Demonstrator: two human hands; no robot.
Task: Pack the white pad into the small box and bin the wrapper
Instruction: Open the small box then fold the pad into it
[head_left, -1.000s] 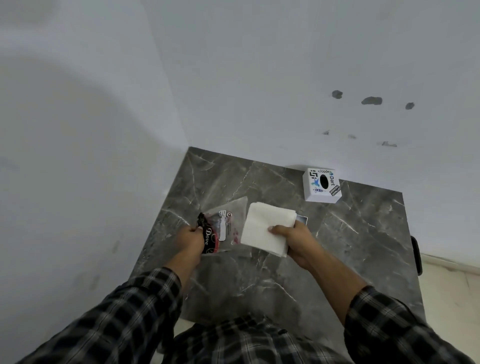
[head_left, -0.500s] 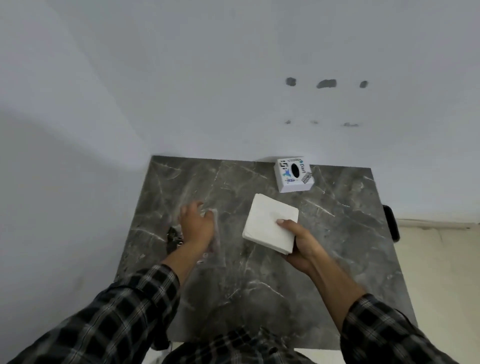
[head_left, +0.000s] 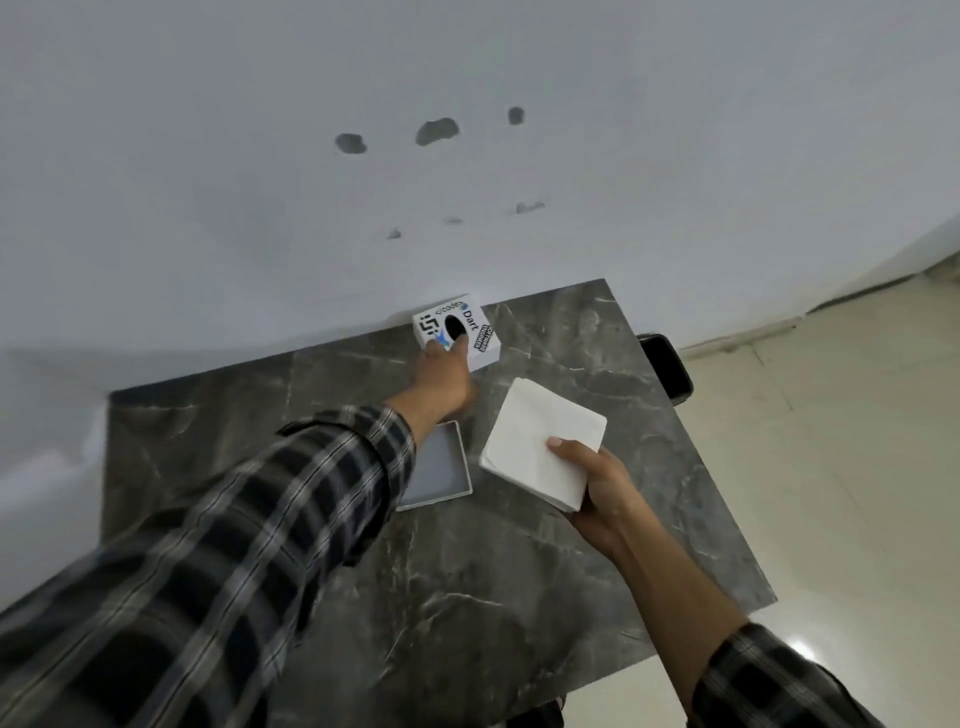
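The small white box (head_left: 480, 332), with stickers and a black oval on top, stands at the table's back edge against the wall. My left hand (head_left: 444, 379) is stretched out to it, fingertips touching its near edge; whether they grip it is unclear. My right hand (head_left: 602, 483) holds the square white pad (head_left: 535, 441) by its near corner, just above the table and to the right of my left arm. A shallow white lid or tray (head_left: 441, 467) with a grey inside lies flat under my left forearm. The wrapper is out of sight.
The grey marble table (head_left: 519, 571) stands in a corner, with white walls behind it and to the left. A dark object (head_left: 667, 366) sits just off the table's right edge. Pale tiled floor (head_left: 841, 467) lies to the right.
My left hand left the wrapper at the left side and reached forward to the small box. The view turned right. The pad stays in my right hand; the lid or tray now shows.
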